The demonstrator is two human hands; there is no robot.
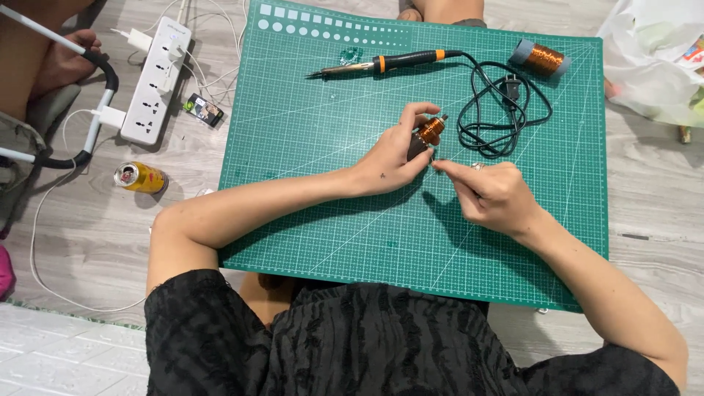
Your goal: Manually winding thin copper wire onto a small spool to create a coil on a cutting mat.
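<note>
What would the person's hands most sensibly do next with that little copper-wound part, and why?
Probably draw the right hand slightly away to pull the wire taut. The left hand grips the small copper coil just above the green cutting mat, and the right fingertips pinch right beside it, as if on a wire too thin to see.

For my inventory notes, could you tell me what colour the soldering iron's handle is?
The soldering iron handle is black with orange bands, seen in the head view.

Black crinkled short-sleeved top, bare forearms, ring (pixel 477 166) on one finger
</note>
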